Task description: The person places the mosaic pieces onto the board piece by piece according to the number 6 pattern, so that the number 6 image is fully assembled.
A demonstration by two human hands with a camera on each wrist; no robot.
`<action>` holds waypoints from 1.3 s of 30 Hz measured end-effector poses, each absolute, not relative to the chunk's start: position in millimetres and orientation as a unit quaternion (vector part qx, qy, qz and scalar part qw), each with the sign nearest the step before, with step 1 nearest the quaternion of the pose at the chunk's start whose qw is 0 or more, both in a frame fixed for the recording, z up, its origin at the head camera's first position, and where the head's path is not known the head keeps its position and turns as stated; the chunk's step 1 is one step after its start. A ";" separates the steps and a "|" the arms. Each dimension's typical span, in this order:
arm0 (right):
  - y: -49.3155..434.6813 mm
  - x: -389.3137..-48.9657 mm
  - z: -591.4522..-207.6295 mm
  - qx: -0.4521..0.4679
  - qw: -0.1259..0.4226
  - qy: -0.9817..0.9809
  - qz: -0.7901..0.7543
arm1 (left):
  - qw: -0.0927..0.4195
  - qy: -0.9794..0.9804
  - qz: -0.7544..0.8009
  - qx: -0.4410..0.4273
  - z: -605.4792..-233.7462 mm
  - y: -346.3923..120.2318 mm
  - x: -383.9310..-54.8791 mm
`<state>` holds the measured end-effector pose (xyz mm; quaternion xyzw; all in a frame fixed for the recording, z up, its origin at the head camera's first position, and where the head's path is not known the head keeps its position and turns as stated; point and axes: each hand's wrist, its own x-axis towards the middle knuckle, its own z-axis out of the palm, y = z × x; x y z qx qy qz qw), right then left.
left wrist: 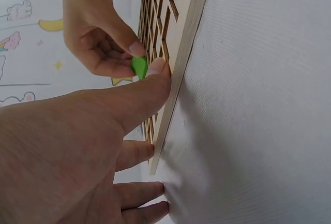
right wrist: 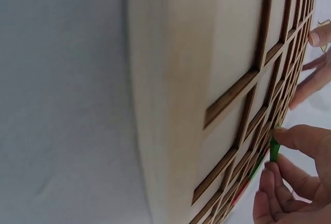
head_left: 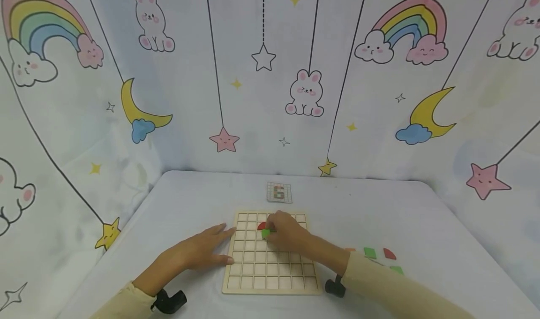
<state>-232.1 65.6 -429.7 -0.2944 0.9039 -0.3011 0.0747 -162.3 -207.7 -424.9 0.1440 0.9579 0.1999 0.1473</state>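
Observation:
A square wooden grid board (head_left: 249,285) lies on the table between the hands. My right hand (head_left: 291,232) reaches over its upper middle and pinches a small green piece (left wrist: 139,66) between thumb and finger, held on edge close over the cells in the right wrist view. A red piece (head_left: 261,226) with a curved side sits in the board beside those fingertips. Another green piece (right wrist: 256,165) lies in the grid near it. With fingers spread, my left hand (head_left: 202,248) rests at the board's left side, its thumb touching the rim.
Behind the board lies a small card (head_left: 279,193) showing a gridded figure like a 6 or G. To the right are loose pieces: a green square (head_left: 370,253), a red curved one (head_left: 389,254), another green one (head_left: 396,269) and an orange one (head_left: 350,250), partly covered by the right arm.

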 end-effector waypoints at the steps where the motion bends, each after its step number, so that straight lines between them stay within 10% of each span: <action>1: 64.0 -232.2 -430.6 -0.296 0.075 0.904 -0.301 | 0.148 0.958 0.200 0.143 -425.0 -207.8 -162.0; 39: 56.0 -231.0 -433.6 -0.318 0.083 0.898 -0.292 | 0.140 0.955 0.205 0.161 -419.6 -206.4 -160.6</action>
